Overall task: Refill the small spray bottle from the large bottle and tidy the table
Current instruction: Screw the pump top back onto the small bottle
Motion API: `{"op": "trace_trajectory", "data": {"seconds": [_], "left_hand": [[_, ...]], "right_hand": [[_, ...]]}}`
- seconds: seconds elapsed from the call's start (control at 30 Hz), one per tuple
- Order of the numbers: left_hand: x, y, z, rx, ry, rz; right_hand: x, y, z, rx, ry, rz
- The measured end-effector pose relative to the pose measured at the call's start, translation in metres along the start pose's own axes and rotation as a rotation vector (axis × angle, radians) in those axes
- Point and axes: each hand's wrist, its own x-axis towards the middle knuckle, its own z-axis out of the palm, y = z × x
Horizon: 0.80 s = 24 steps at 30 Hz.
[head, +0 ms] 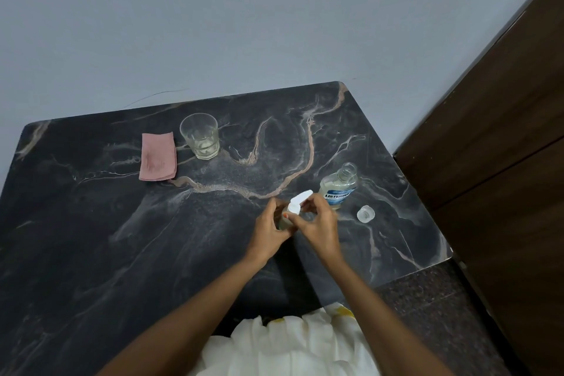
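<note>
small spray bottle [285, 218], body hidden by left hand [268, 227]

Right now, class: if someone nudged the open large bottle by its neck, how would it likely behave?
The large bottle has no cap; what looks like its cap lies beside it, so tipping would probably spill liquid. It looks partly filled, so fairly light. Clear plastic likely slides easily on the smooth table.

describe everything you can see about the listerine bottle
The Listerine bottle is clear plastic with a blue and white label, standing upright and uncapped on the dark marble table, toward its right edge. Pale liquid fills the body up to the shoulder; the neck looks empty. A clear cap sits apart on the table to its right. The right hand is just in front of it; contact cannot be told.
</note>
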Motion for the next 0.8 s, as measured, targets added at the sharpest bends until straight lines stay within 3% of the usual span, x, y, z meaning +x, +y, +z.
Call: {"op": "trace_trajectory", "data": {"seconds": [0.13,0.37,0.8], "left_hand": [[0.0,-0.001,0.0,0.012,0.002,0.002],[0.001,-0.002,0.0,-0.024,-0.008,0.0],[0.0,0.0,-0.001,0.002,-0.008,-0.012]], "right_hand": [[-0.003,0.001,0.004,0.066,-0.014,0.032],[-0.001,-0.002,-0.019,0.184,-0.297,0.026],[-0.003,-0.002,0.002,0.137,-0.061,0.073]]}}
